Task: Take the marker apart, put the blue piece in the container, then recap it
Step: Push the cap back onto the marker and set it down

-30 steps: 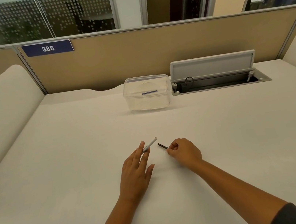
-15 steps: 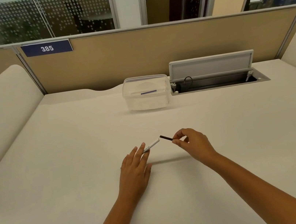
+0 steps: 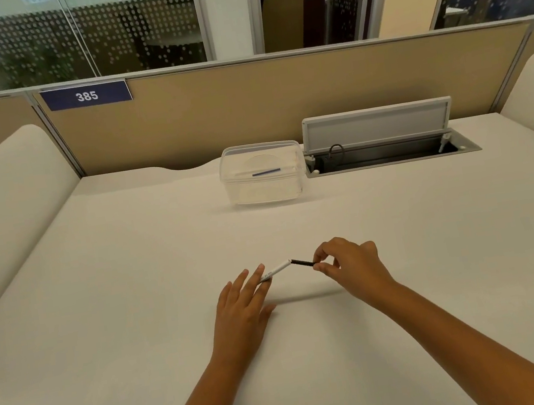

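The left hand (image 3: 240, 310), fingers extended, holds the slim white plastic marker barrel (image 3: 275, 270) between its fingertips. The right hand (image 3: 351, 266) pinches the thin black cap (image 3: 302, 263), whose tip appears to meet the barrel's open end. The thin blue rod-shaped piece (image 3: 266, 172) lies inside the clear plastic rectangular container (image 3: 264, 192) on the pale desk (image 3: 133, 291).

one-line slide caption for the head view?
Right hand brings black cap to white marker in left hand.

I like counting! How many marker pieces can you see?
3: a blue piece in the container, a white barrel in the left hand, a black cap in the right hand.
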`<state>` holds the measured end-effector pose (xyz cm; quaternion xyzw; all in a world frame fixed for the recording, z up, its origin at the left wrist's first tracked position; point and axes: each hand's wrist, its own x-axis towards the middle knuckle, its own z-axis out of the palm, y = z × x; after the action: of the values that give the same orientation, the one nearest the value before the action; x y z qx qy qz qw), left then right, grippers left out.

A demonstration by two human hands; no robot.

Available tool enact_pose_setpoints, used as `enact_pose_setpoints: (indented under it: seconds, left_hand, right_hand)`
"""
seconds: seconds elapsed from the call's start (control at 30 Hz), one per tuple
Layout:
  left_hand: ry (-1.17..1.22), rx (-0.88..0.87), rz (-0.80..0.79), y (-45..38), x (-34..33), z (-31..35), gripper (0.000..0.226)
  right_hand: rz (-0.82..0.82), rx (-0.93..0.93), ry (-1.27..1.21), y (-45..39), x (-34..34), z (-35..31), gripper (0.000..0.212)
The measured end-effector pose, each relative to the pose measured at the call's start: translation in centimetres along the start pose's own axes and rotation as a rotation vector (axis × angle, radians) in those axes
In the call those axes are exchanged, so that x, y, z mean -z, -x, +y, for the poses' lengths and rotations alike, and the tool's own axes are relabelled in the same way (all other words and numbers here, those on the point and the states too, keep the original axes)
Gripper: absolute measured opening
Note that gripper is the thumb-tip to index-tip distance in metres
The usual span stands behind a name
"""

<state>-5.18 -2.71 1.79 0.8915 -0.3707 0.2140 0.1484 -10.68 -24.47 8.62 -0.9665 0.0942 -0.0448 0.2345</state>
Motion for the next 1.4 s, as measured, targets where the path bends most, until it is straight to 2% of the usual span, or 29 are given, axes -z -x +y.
enact_pose_setpoints:
  seconds: [0.3,0.53,0.7,0.87,1.1,1.3,1.4]
  left_hand:
    - [-0.005,-0.033,0.036,0.1,-0.4,-0.2,0.044]
    - [-0.005,-0.052,0.048,0.1,-0.3,-0.3,0.043]
    - [0.091,-0.089,0.068,0.2,-0.4,-0.3,0.038]
    - [0.101,-0.114,0.081,0.2,-0.4,-0.2,0.039]
    - [0.086,-0.106,0.098,0.2,-0.3,-0.4,0.042]
    - [0.085,-0.123,0.174,0.3,-0.4,-0.4,0.021]
    - [0.127,-0.127,0.16,0.6,-0.3,-0.1,0.042]
  right_hand:
    - [0.092,0.183,0.498,-0.6,0.6,-0.9,0.014]
    - [0.081,0.219,0.599,-0.3,1.3,-2.1,0.013]
    - [0.023,0.238,0.683,-0.1,1.4,-3.2,0.008]
    - [-0.01,0.29,0.543,-0.4,1.1,-4.0,0.018]
    - [0.047,0.173,0.236,-0.8,0.7,-3.6,0.019]
    - [-0.017,0.078,0.036,-0.3,0.0,-2.9,0.016]
    - [-0.068,0.018,-0.052,0.0,-0.7,-2.7,0.023]
